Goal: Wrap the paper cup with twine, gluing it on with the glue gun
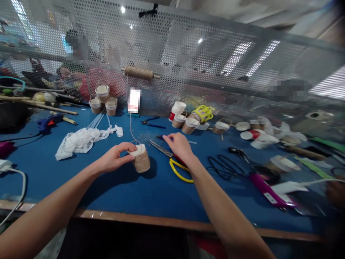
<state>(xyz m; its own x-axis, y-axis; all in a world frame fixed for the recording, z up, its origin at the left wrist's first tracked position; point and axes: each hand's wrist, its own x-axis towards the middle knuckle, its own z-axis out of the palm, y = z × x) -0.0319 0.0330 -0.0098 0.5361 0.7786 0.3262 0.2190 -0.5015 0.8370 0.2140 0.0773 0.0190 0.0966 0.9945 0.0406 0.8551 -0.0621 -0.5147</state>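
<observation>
My left hand is closed at the rim of a small twine-wrapped paper cup, which is tilted just above the blue table. Twine runs from the cup's top up toward a spool of twine on the mesh panel. My right hand has its fingers pressed together at a small dark blue object, mostly hidden by the fingers. Scissors with yellow and red handles lie open on the table, partly under my right wrist.
Wrapped cups stand at the back left, behind a white cloth. Pliers lie near a lit phone. A blue glue gun is at left. More cups, a black cable and a magenta device occupy the right.
</observation>
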